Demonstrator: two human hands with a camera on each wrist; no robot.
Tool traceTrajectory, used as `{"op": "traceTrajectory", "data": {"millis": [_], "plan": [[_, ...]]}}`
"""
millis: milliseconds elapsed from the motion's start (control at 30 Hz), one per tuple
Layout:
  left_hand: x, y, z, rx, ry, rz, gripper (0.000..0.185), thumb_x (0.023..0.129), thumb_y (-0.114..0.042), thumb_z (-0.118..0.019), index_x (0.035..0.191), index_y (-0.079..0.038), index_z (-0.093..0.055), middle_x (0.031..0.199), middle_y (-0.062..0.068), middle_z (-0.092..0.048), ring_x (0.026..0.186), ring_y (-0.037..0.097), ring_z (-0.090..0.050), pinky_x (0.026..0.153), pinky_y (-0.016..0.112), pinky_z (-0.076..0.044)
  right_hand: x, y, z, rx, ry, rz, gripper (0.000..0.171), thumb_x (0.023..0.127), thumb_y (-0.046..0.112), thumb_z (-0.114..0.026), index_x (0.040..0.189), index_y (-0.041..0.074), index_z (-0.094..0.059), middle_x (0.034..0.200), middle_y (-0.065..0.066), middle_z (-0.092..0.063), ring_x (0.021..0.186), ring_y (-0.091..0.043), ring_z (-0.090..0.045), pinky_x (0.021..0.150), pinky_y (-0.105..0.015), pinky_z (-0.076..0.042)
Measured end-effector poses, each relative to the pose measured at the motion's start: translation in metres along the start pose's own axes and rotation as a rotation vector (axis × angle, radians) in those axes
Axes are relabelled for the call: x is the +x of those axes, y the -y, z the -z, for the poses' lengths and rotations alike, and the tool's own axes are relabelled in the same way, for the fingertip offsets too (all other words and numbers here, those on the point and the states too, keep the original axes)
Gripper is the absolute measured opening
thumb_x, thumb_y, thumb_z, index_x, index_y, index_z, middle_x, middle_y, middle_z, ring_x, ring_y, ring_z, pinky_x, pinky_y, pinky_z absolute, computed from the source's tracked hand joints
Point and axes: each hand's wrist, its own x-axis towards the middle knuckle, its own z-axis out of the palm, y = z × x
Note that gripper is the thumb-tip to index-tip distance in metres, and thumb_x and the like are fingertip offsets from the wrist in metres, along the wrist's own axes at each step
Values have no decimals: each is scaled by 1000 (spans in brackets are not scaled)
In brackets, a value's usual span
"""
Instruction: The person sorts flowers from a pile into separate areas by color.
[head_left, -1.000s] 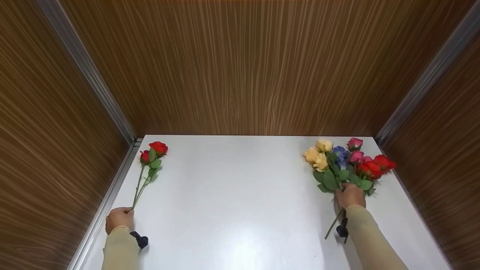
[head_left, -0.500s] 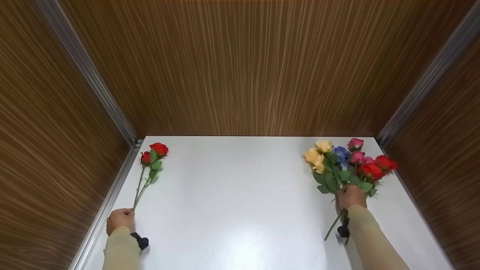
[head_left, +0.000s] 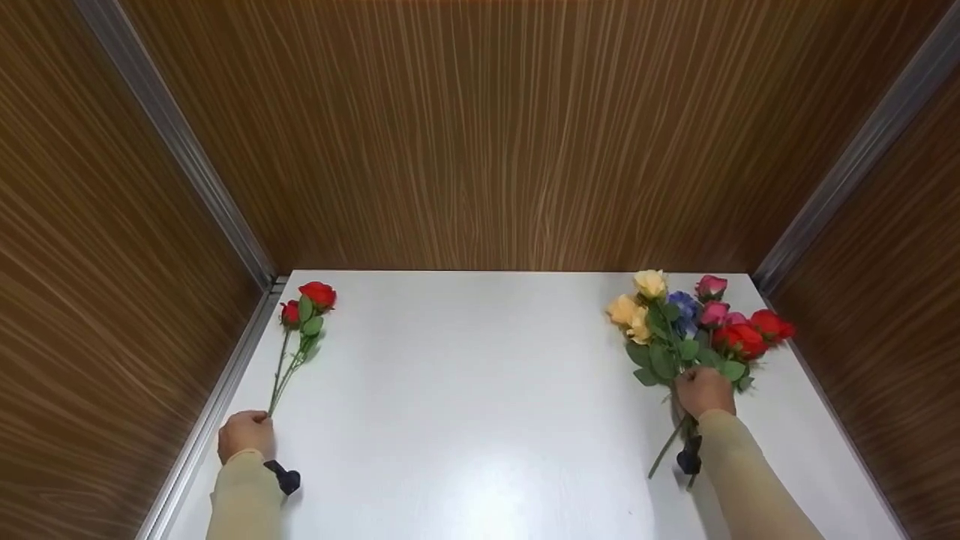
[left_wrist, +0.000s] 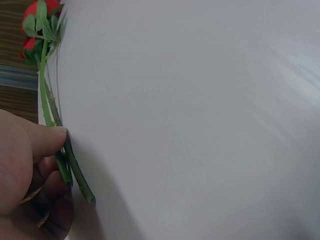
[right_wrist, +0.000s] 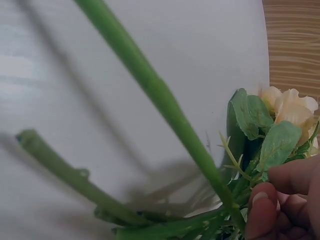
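Hands first, both down near the front edge of the white bench (head_left: 480, 420). Left hand (head_left: 244, 435) sits by the front-left corner, fingers and thumb pinched round the bottom ends of two thin green stems of the red roses (head_left: 307, 304), which lie flat along the left edge with the blooms up near the back-left corner. Right hand (head_left: 703, 391) is over by the right edge, fingers curled tight round the stems of a mixed bouquet (head_left: 694, 326), a few stem ends poking out below the wrist. Its cream, blue, pink and red heads fan out toward the back-right corner. Behind it all, wood-grain walls (head_left: 495, 135).
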Motion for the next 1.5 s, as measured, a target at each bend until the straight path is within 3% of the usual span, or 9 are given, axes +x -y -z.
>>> {"op": "traceTrajectory", "data": {"millis": [200, 333, 467, 633, 800, 933, 1133, 1367, 1500], "plan": [[0, -2, 1, -4, 1, 1, 34, 95, -16, -51, 120, 2, -62, 117, 26, -61, 109, 46, -54, 88, 54, -43, -2, 6, 5, 10, -40, 44, 25, 97, 22, -48, 80, 5, -56, 66, -6, -50, 62, -22, -47, 55, -35, -37], [2, -3, 0, -16, -14, -3, 34, 95, -15, -49, 120, 3, -61, 117, 27, -61, 109, 46, -54, 88, 54, -43, -3, 8, 9, 5, -81, 68, 25, 98, 22, -50, 93, 0, -61, 76, -10, -58, 70, -25, -52, 63, -38, -43], [3, -7, -1, -8, -70, -40, 31, 94, -12, -51, 118, 5, -62, 112, 27, -61, 104, 45, -56, 85, 54, -44, -3, 12, 14, 12, -120, 74, 27, 98, 22, -50, 102, -3, -61, 85, -15, -61, 77, -28, -54, 69, -41, -46], [4, -22, -1, -4, -160, -122, 26, 92, -11, -56, 111, 5, -65, 103, 26, -61, 97, 43, -57, 82, 53, -44, -3, 22, 23, 20, -188, 91, 25, 98, 22, -50, 103, 0, -59, 88, -15, -59, 80, -29, -53, 69, -42, -44], [6, -45, -6, -22, -224, -269, 21, 89, -8, -59, 101, 6, -68, 94, 25, -62, 91, 42, -58, 79, 53, -43, -3, 30, 30, 32, -284, 208, 18, 98, 17, -53, 98, 0, -59, 87, -17, -58, 79, -32, -53, 68, -44, -42], [1, -63, -11, -36, -188, -333, 22, 90, -9, -59, 104, 5, -68, 97, 24, -61, 94, 41, -57, 83, 52, -43, -3, 30, 31, 39, -325, 290, 16, 97, 13, -54, 97, -2, -60, 88, -19, -59, 78, -33, -55, 68, -46, -43], [-13, -87, -22, -52, -150, -434, 20, 90, -11, -62, 103, 2, -69, 98, 21, -63, 93, 37, -59, 83, 50, -44, -8, 31, 28, 76, -326, 341, 16, 98, 16, -55, 97, 1, -61, 78, -13, -58, 69, -26, -51, 61, -38, -40], [-42, -120, -47, -64, -100, -597, 15, 88, -12, -67, 99, -3, -72, 91, 11, -66, 86, 29, -61, 77, 45, -47, -24, 52, 21, 124, -360, 416, 15, 96, 20, -60, 90, 7, -63, 71, -6, -59, 62, -20, -51, 58, -33, -40], [-65, -142, -66, -90, -35, -664, 12, 88, -13, -68, 97, -7, -72, 88, 6, -65, 82, 23, -60, 75, 40, -49, -36, 69, 14, 183, -307, 398, 18, 96, 25, -60, 91, 8, -63, 74, -5, -62, 65, -18, -56, 56, -29, -44]]}}
